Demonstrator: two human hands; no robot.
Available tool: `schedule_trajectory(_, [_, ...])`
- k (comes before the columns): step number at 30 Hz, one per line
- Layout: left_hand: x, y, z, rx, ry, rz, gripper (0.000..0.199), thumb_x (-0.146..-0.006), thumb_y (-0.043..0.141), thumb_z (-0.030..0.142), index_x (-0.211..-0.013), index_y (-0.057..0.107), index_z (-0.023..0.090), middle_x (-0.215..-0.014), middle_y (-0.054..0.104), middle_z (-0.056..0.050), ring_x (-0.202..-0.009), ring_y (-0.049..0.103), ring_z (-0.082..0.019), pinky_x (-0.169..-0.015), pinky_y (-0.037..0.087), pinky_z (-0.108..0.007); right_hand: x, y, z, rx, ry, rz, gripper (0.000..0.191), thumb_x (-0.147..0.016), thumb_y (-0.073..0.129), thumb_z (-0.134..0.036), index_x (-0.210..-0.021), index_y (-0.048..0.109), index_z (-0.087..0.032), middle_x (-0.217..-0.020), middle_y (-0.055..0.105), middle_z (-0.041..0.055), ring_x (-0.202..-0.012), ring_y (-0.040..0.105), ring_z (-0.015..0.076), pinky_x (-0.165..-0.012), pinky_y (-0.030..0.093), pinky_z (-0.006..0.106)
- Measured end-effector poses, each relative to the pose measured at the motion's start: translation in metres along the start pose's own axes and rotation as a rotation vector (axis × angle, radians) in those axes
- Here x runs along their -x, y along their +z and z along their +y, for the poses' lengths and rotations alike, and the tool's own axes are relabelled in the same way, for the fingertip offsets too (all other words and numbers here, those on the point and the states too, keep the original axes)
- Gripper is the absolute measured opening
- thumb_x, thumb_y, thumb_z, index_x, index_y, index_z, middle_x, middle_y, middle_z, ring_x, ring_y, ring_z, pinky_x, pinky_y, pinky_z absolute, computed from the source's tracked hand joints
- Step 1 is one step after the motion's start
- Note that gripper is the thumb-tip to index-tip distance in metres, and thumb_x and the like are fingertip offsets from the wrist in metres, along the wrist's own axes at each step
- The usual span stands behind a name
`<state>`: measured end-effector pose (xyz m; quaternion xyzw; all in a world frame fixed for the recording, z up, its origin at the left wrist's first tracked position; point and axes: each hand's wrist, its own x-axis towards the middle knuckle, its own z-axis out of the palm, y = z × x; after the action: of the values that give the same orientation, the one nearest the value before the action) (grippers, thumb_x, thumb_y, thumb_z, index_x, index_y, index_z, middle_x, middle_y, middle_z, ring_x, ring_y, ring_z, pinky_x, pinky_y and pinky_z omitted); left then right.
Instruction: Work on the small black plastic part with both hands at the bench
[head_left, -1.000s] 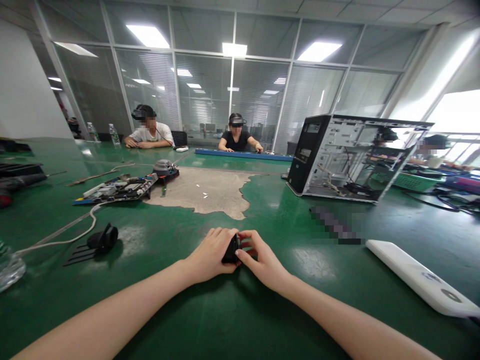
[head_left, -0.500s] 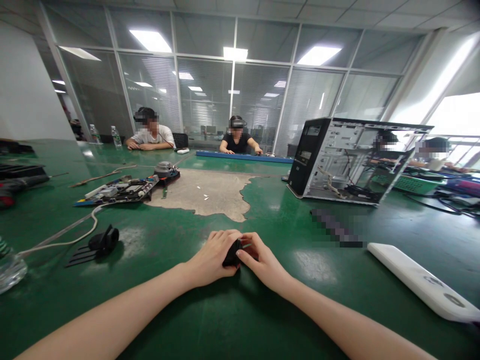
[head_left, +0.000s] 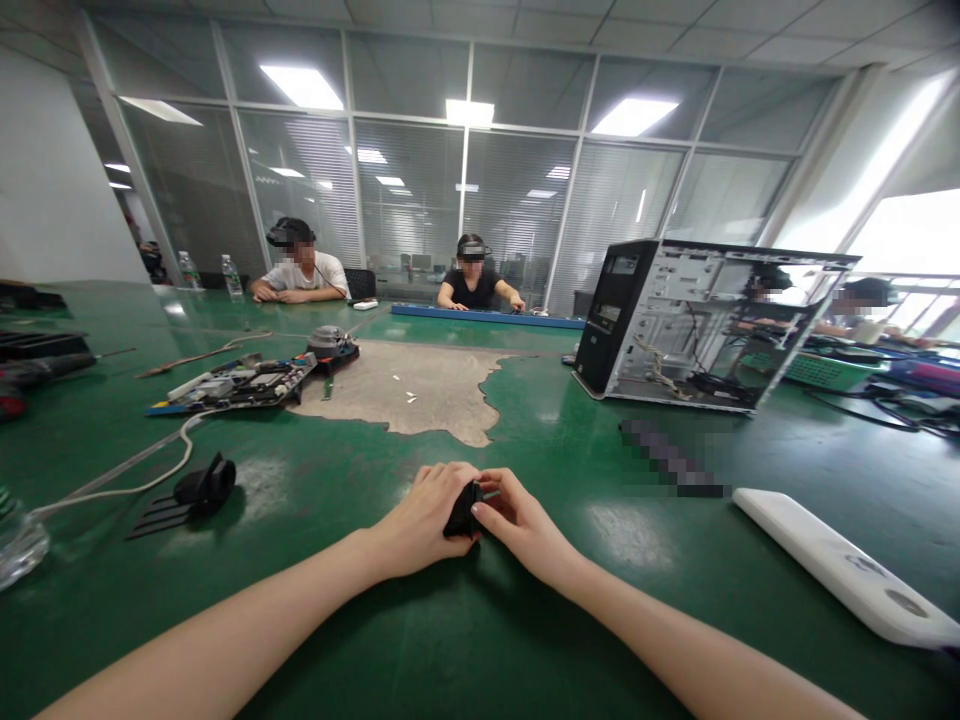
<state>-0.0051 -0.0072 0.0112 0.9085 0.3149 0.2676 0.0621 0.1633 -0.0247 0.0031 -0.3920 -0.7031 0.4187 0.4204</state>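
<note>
A computer case (head_left: 660,310) stands on the table (head_left: 559,425).

Inspected a green table (head_left: 360,650), glossy, showing a pale patch (head_left: 427,385) left of an open computer case (head_left: 604,325) standing on it. Found a circuit board (head_left: 244,385) and a white cable (head_left: 184,455) farther left of the case. Noted a black pronged part (head_left: 202,488) well left of the case. Recorded a blurred dark strip (head_left: 671,460) and a white slab (head_left: 817,550) on the case's near side, a green basket (head_left: 836,371) right of it, a blue bar (head_left: 487,316) left of it.
</note>
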Motion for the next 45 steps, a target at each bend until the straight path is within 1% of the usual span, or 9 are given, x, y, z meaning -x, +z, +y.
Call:
schedule_trajectory(3, [0.0003,0.0005,-0.0007,-0.001,-0.001,-0.001,0.054,-0.066,0.057,0.017,-0.113,0.03,0.021,-0.109,0.046,-0.006,-0.097,0.044,-0.023,-0.082,0.032,-0.037,0.0018,0.0007,0.0001,0.041,-0.02,-0.019,0.022,-0.079,0.05,-0.025,-0.099,0.043,-0.02,-0.088,0.053,0.0026,-0.075,0.056,0.0129,-0.068,0.049,0.029])
schedule_trajectory(8, [0.0005,0.0006,-0.0005,0.0,-0.001,-0.003,0.055,-0.064,0.056,0.016,-0.112,0.03,0.021,-0.108,0.046,-0.005,-0.095,0.044,-0.022,-0.081,0.032,-0.037,0.0038,0.001,-0.0013,0.133,-0.169,0.061,0.015,-0.076,0.053,-0.021,-0.091,0.048,-0.02,-0.095,0.05,0.0031,-0.087,0.053,0.0146,-0.072,0.048,0.028])
schedule_trajectory(15, [-0.001,-0.0001,0.0002,0.011,-0.015,-0.005,0.053,-0.067,0.057,0.02,-0.113,0.03,0.022,-0.108,0.046,-0.005,-0.094,0.043,-0.022,-0.081,0.032,-0.037,0.0009,0.0004,-0.0013,0.004,-0.004,0.007,0.019,-0.079,0.05,-0.026,-0.096,0.045,-0.02,-0.088,0.054,0.0023,-0.08,0.056,0.0139,-0.067,0.05,0.028])
schedule_trajectory(18, [-0.0004,0.0001,-0.0004,0.006,-0.012,-0.012,0.053,-0.066,0.057,0.018,-0.112,0.03,0.021,-0.108,0.046,-0.005,-0.094,0.044,-0.022,-0.081,0.032,-0.036,0.0021,0.0005,-0.003,0.036,-0.046,0.003,0.017,-0.078,0.051,-0.025,-0.094,0.046,-0.02,-0.087,0.054,0.0018,-0.081,0.056,0.0139,-0.069,0.049,0.028])
schedule_trajectory(22, [0.0001,0.0011,-0.0006,-0.001,0.0,-0.002,0.054,-0.067,0.057,0.019,-0.113,0.029,0.021,-0.109,0.046,-0.005,-0.094,0.043,-0.022,-0.081,0.032,-0.036,0.0019,0.0001,-0.004,0.11,-0.145,0.072,0.01,-0.077,0.052,-0.024,-0.087,0.05,-0.02,-0.094,0.051,0.0028,-0.089,0.053,0.0149,-0.073,0.047,0.027])
schedule_trajectory(30, [-0.0003,0.0009,-0.001,0.004,-0.008,0.002,0.054,-0.067,0.057,0.02,-0.113,0.03,0.022,-0.109,0.047,-0.005,-0.095,0.044,-0.023,-0.081,0.033,-0.037,0.0,0.0002,-0.0007,-0.01,0.014,-0.018,0.021,-0.079,0.049,-0.026,-0.099,0.044,-0.02,-0.089,0.054,0.0026,-0.078,0.056,0.0135,-0.069,0.049,0.029])
schedule_trajectory(36, [-0.0002,0.0018,-0.0022,0.004,-0.009,0.001,0.056,-0.065,0.057,0.017,-0.113,0.03,0.022,-0.11,0.046,-0.006,-0.095,0.044,-0.023,-0.082,0.033,-0.038,0.0029,0.0,-0.0037,0.137,-0.166,0.055,0.014,-0.076,0.053,-0.02,-0.089,0.049,-0.02,-0.096,0.049,0.0032,-0.091,0.051,0.0155,-0.074,0.047,0.028])
schedule_trajectory(43, [-0.0004,0.0015,-0.0019,0.015,-0.018,-0.008,0.055,-0.066,0.059,0.02,-0.113,0.031,0.022,-0.11,0.047,-0.005,-0.096,0.044,-0.023,-0.083,0.033,-0.038,-0.0012,0.0005,0.0022,-0.036,0.005,-0.012,0.021,-0.078,0.05,-0.024,-0.098,0.044,-0.021,-0.09,0.053,0.0023,-0.081,0.055,0.0138,-0.069,0.049,0.029])
schedule_trajectory(45, [-0.0005,0.0007,-0.0017,0.018,-0.019,-0.011,0.056,-0.065,0.059,0.019,-0.113,0.031,0.022,-0.11,0.046,-0.005,-0.096,0.044,-0.023,-0.082,0.033,-0.038,-0.0003,0.0006,0.0016,-0.021,-0.019,-0.017,0.021,-0.077,0.052,-0.023,-0.097,0.045,-0.021,-0.088,0.053,0.002,-0.081,0.055,0.0139,-0.069,0.049,0.029])
